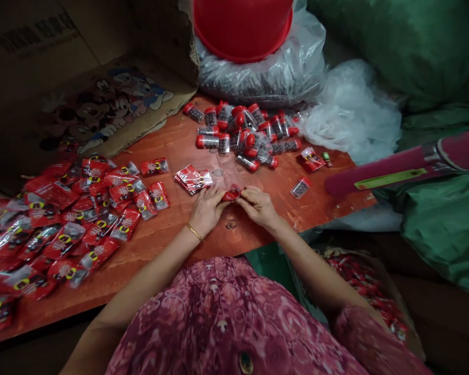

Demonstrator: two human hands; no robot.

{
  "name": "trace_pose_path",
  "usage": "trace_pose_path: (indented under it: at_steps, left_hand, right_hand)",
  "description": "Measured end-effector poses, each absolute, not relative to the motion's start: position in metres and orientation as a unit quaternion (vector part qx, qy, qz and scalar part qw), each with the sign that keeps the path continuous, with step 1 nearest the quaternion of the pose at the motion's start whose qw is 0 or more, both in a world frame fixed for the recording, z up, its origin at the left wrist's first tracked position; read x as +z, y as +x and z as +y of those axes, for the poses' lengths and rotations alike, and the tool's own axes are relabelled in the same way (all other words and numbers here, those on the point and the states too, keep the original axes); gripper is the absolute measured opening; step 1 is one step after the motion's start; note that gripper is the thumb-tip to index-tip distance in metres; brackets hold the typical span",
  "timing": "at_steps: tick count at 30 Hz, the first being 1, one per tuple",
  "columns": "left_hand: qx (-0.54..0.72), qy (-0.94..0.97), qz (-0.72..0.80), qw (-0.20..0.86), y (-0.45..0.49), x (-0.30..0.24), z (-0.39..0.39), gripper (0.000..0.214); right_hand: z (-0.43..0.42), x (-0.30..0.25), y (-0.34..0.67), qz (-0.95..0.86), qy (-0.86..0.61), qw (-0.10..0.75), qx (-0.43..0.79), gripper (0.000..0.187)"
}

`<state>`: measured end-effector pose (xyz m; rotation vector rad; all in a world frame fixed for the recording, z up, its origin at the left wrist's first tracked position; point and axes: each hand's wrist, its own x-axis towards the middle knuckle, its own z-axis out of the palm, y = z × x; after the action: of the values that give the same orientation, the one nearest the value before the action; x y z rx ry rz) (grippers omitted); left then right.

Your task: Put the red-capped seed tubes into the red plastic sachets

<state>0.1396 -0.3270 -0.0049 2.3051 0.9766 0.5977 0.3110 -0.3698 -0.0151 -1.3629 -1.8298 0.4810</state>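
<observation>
Between my two hands, over the orange tabletop (195, 229), is a small red plastic packet (232, 193). My left hand (209, 208) pinches its left side, and my right hand (258, 205) grips its right edge with fingers closed. What the packet contains, if anything, is too small to tell. Just beyond my left hand lies a little stack of flat red packets (193, 178). A heap of clear tubes with red caps (246, 133) sits farther back, dark pieces showing inside. One single tube (300, 187) rests to the right of my right hand.
Many filled red packets (64, 239) are piled at left before an open cardboard box (113, 120). A red tub (244, 26) stands on a clear plastic bag (261, 78). A pink pole (406, 164) crosses the right. Below right is a box of red items (369, 291).
</observation>
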Motion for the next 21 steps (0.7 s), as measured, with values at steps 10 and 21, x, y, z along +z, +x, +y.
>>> trace_pose_path:
  at_steps: [10,21]
  left_hand:
    - [0.156,0.852,0.413,0.283,0.141,-0.005,-0.333,0.034]
    - [0.362,0.708,0.381,0.471,0.135,0.005,-0.337,0.042]
  right_hand:
    - [-0.368,-0.008,0.312,-0.758,-0.537,0.321,0.185,0.021]
    - [-0.369,-0.001,0.291,-0.722,-0.557,0.360,0.199,0.013]
